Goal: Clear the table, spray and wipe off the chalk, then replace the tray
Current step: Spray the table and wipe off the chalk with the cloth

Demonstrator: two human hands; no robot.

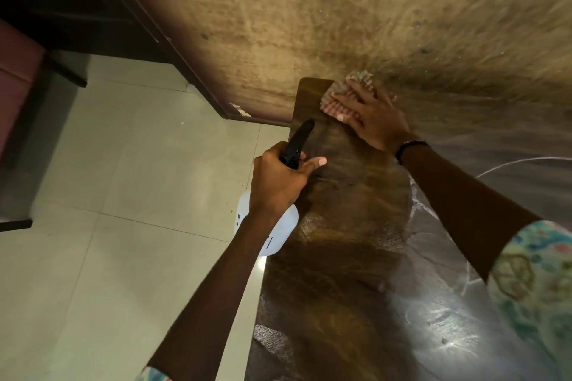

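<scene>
Pressing checked cloth (346, 96) flat under right hand (371, 120), left hand (275, 182) gripping spray bottle (272, 226)

Head view looks steeply down, close over the table (340, 257) edge.

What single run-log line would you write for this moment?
stage: wiping | left hand: holds spray bottle | right hand: presses checked cloth on table | chalk marks: remain
</scene>
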